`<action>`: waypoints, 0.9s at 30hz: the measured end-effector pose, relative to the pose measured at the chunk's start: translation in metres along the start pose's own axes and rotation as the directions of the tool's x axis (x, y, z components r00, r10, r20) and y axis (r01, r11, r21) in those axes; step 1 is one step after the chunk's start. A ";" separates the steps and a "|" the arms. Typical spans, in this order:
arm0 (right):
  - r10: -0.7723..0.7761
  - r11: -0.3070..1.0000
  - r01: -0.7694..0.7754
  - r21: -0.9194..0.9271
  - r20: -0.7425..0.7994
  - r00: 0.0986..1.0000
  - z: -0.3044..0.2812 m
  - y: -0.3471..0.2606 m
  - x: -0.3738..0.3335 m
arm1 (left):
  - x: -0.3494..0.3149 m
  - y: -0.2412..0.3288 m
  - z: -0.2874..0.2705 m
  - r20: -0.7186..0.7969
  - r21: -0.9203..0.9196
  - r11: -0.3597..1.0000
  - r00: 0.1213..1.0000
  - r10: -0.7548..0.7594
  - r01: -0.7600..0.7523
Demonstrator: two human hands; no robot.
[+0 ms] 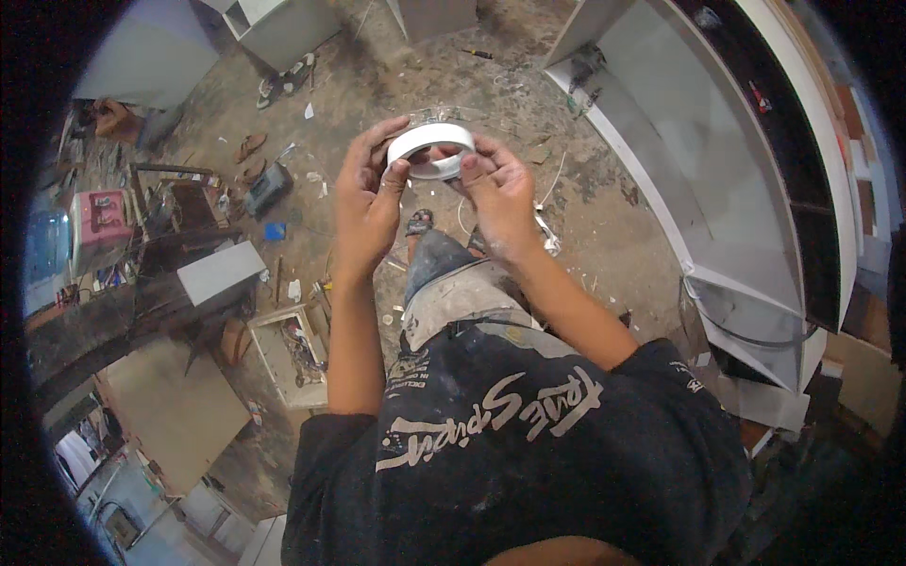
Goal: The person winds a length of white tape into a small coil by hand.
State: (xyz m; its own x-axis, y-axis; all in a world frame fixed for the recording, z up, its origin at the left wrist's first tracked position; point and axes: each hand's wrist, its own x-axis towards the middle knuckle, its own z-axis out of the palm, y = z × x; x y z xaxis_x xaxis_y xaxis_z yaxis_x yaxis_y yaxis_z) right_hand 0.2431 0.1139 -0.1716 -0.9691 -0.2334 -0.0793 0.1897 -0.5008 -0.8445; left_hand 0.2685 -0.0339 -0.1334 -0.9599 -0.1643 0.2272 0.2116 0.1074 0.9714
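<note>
White ring (429, 139), gripped from two sides.
We see left hand (370, 184) and right hand (505, 196) clamped on its opposite edges, neither nearer; it sits between them, long axis running left to right.

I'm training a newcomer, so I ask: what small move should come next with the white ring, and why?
Probably turn the white ring slightly to see all its rim: the left hand and right hand hold it from opposite sides, above the floor, and they cover parts of it.
</note>
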 end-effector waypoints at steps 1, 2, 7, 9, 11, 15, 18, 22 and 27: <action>0.031 0.998 -0.033 0.058 0.028 0.999 0.001 0.007 -0.004 | -0.001 -0.001 0.000 -0.007 0.004 1.000 1.000 0.018 -0.018; 0.061 0.991 -0.067 0.115 0.056 0.997 0.000 0.012 -0.007 | 0.000 0.000 -0.001 0.004 -0.028 0.999 1.000 -0.017 0.017; -0.147 0.836 0.279 -0.473 0.296 0.944 -0.007 -0.024 0.015 | 0.005 0.008 -0.011 0.118 -0.116 0.987 0.988 -0.095 0.109; -0.023 0.676 0.328 -0.660 0.425 0.905 -0.001 -0.059 0.022 | 0.006 0.006 -0.015 0.137 -0.062 0.992 0.986 -0.097 0.106; 0.025 0.699 0.239 -0.674 0.357 0.934 0.003 -0.062 0.025 | 0.006 0.006 -0.015 0.130 -0.034 0.995 0.987 -0.092 0.098; -0.067 0.908 0.127 -0.400 0.159 0.985 0.001 -0.031 0.023 | 0.005 0.006 -0.004 0.029 0.029 1.000 1.000 0.007 -0.008; -0.098 0.994 0.095 -0.057 -0.052 0.994 0.006 -0.007 0.011 | 0.003 -0.003 0.000 -0.030 0.019 0.999 0.999 0.029 -0.028; -0.048 0.982 0.065 -0.180 0.097 0.994 0.001 0.003 0.004 | 0.004 0.005 -0.004 -0.030 -0.020 0.999 0.999 -0.039 0.039; 0.032 0.573 0.280 -0.770 0.362 0.931 0.009 -0.060 0.017 | 0.006 0.008 -0.014 0.103 0.034 0.995 0.990 -0.092 0.089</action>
State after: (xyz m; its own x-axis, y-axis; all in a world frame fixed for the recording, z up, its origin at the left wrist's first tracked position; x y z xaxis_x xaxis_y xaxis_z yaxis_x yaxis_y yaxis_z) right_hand 0.2169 0.1326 -0.1180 -0.8395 -0.5357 0.0909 -0.2836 0.2894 -0.9142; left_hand 0.2670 -0.0476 -0.1237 -0.9891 -0.0719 0.1283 0.1186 0.1253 0.9850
